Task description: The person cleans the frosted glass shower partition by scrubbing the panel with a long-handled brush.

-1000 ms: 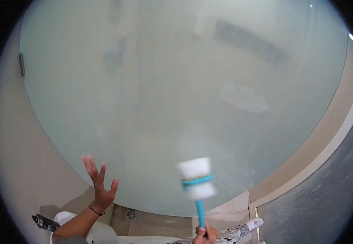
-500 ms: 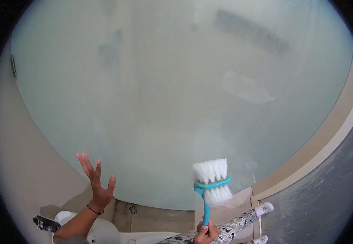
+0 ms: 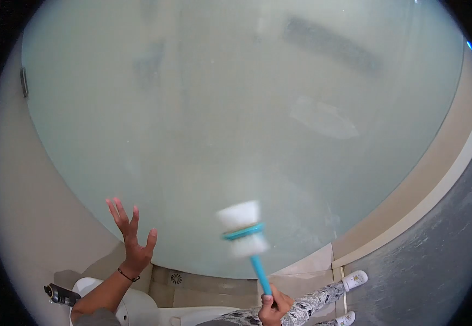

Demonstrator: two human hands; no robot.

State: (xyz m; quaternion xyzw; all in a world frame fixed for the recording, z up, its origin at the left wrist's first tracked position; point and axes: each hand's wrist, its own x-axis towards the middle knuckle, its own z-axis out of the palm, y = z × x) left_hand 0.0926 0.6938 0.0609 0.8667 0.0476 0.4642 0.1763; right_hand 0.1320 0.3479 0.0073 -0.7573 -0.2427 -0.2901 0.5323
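Plainly, left hand [image 3: 136, 250] splayed; right hand [image 3: 277, 306] gripping brush [image 3: 243, 232].

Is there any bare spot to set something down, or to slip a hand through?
The dark grey floor right of the white shoes, edged by the beige strip, looks bare. A hand could probably pass between the left hand and the brush, before the frosted glass. The bottom is crowded: toilet, patterned trousers and right hand sit close together.
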